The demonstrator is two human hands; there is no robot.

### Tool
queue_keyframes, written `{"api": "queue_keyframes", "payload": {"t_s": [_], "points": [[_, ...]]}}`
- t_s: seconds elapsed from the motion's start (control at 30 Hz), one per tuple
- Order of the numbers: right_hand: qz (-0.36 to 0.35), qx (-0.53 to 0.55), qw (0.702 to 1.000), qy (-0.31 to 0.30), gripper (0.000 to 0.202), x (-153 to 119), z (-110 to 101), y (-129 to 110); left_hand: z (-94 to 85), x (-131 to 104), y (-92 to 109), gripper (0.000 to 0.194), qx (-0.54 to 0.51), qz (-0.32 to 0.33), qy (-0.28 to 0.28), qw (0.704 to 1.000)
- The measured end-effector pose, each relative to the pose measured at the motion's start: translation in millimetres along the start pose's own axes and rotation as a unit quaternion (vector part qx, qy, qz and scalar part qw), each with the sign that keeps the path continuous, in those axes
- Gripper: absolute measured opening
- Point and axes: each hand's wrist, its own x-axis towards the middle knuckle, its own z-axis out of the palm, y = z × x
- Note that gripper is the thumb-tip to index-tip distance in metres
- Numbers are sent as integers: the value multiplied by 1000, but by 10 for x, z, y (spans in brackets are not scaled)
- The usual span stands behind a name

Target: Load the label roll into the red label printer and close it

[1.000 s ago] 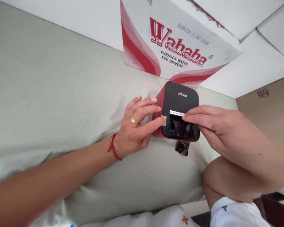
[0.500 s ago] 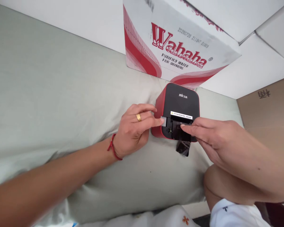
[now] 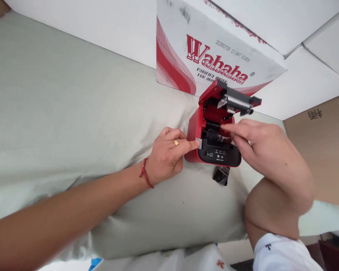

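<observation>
A: Where was the device, in the head view?

B: The red-and-black device [image 3: 194, 130] stood on the pale green cloth [image 3: 73, 113], just in front of the printed carton [image 3: 173, 56], its lid [image 3: 209, 93] raised.

A: And the grips?

B: The left hand [image 3: 168, 155] wasn't clamped on anything; its index fingertip rested on the grey tab [image 3: 199, 144], the other fingers loosely curled. The right hand [image 3: 261, 141] had its index finger and thumb at the opening, by the dark film [image 3: 213, 135]. I couldn't tell whether they pinched it.

A: What could have gone wrong?

B: I'd have worried about the lid dropping onto the right fingers, if the hinge was loose or a knuckle knocked it. A hard tug might have creased or torn the film. Heavy pressure on the tab could have rocked the body, since the cloth looked soft.

A: And the materials?

B: The body was smooth, plastic-looking, boxy with rounded corners. A slim cylindrical roller [image 3: 237, 103] and shiny strips showed beneath the lid. The film looked glossy and wrinkled, as did the crumpled dark scrap [image 3: 221, 176] just beside the base. The cloth lay in soft folds; the carton was flat-faced and crisp-edged.
</observation>
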Motion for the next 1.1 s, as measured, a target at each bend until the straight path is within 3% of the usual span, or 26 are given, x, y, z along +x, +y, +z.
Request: {"api": "queue_keyframes", "payload": {"t_s": [0.1,0.23,0.4,0.5,0.63,0.77,1.1], "points": [[49,6,998,23,49,213,145,65,33,-27,-18,49,-2,16,-15,1000],[83,99,992,-14,45,356,243,165,63,-29,-22,52,-12,10,-28,999],[151,243,956,-66,47,396,237,225,70,-39,-19,52,-22,7,-41,999],[149,182,969,-72,54,423,232,227,70,-52,-19,50,-29,8,-48,998],[70,38,994,-76,57,428,261,200,74,-50,-13,51,-34,10,-61,998],[61,-57,991,-100,45,417,297,109,79,-42,-6,52,-28,10,-69,997],[69,-71,982,-159,26,449,258,78,102,-68,-15,54,-30,14,-67,997]]}}
